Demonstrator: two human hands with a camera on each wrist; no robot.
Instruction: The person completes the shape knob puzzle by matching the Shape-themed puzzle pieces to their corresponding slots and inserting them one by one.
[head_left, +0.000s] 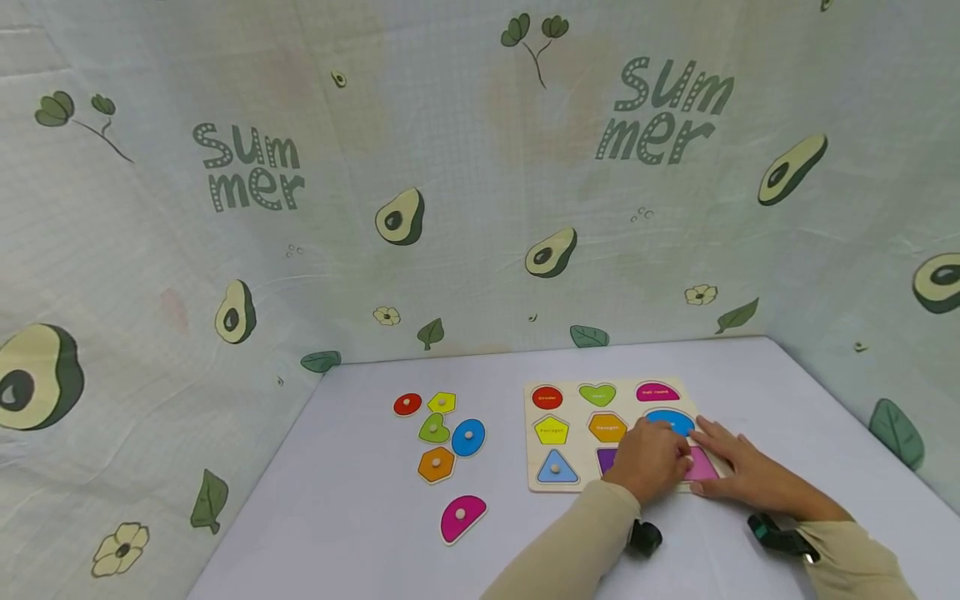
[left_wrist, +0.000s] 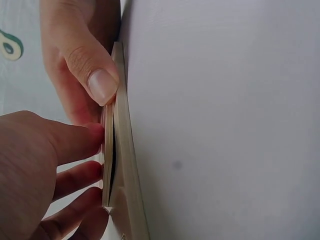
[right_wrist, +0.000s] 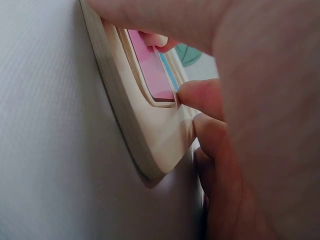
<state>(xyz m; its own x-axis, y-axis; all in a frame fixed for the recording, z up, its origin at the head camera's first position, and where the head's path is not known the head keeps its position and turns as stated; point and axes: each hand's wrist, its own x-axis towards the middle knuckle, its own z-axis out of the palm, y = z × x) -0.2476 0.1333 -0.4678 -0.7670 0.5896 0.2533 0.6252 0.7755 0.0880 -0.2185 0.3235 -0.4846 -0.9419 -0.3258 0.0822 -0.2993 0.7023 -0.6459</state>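
In the head view my left hand [head_left: 651, 461] reaches over the wooden puzzle board [head_left: 537, 487], its fingers bunched at a pink trapezoid piece [head_left: 702, 467]. Close up in the left wrist view, the left thumb and fingers [left_wrist: 75, 142] hold at that piece's face, and a dark gap shows under its near edge. Its knob is hidden by the fingers. My right hand [head_left: 750, 479] rests at the board's right side with extended fingers, thumb [left_wrist: 102, 86] over the near edge. A right fingertip [right_wrist: 197, 95] lies beside the pink piece's corner. The left hand covers part of a purple shape [head_left: 606, 458].
Left of the board lie loose knobbed pieces: red oval [head_left: 407, 405], yellow pentagon [head_left: 442, 403], green heart [head_left: 434, 428], blue oval [head_left: 468, 438], orange hexagon [head_left: 437, 465] and magenta half-round [head_left: 462, 518]. A blue triangle piece [head_left: 557, 468] sits in the board. Printed cloth [head_left: 465, 167] hangs behind the white table [head_left: 360, 533].
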